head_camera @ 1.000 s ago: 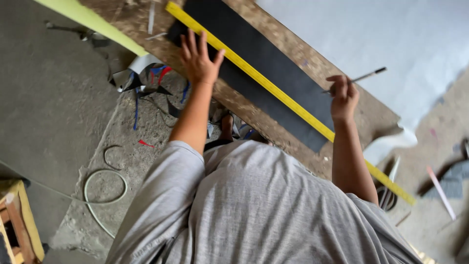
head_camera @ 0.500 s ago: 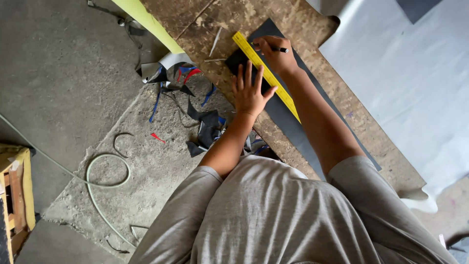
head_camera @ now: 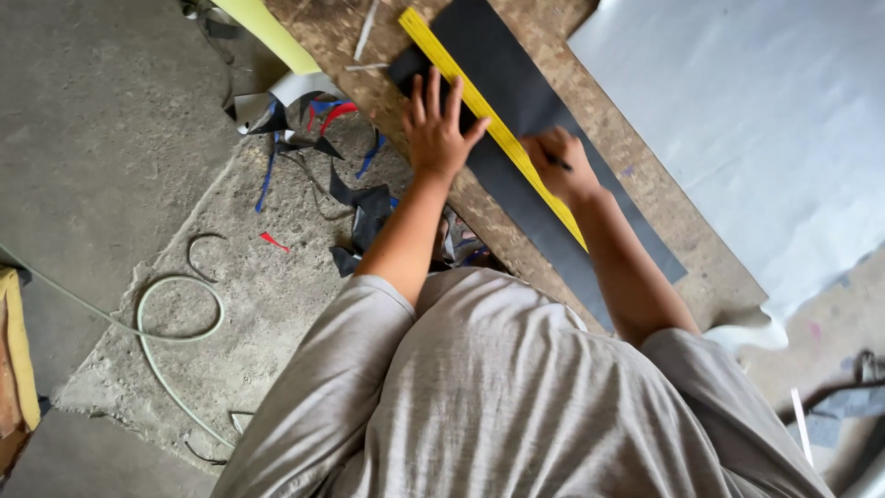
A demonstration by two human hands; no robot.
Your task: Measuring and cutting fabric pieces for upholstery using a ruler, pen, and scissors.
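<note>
A long black sheet (head_camera: 544, 129) lies on a rough chipboard table (head_camera: 645, 157). A yellow ruler (head_camera: 461, 88) runs along the sheet lengthwise. My left hand (head_camera: 435, 129) presses flat on the ruler and the sheet, fingers spread. My right hand (head_camera: 562, 164) grips a thin dark pen (head_camera: 559, 164) with its tip against the ruler's far edge, near the ruler's middle. My grey shirt fills the lower part of the view.
A large pale grey sheet (head_camera: 756, 111) covers the table's far side. Black, blue and red offcuts (head_camera: 323, 138) litter the concrete floor beside the table. A pale hose (head_camera: 166, 323) loops on the floor. A yellow-green strip (head_camera: 267, 32) leans at the table's end.
My right hand has slid along the ruler from its far end toward its middle. My left hand stays pressed on the ruler. The camera has shifted a little.
</note>
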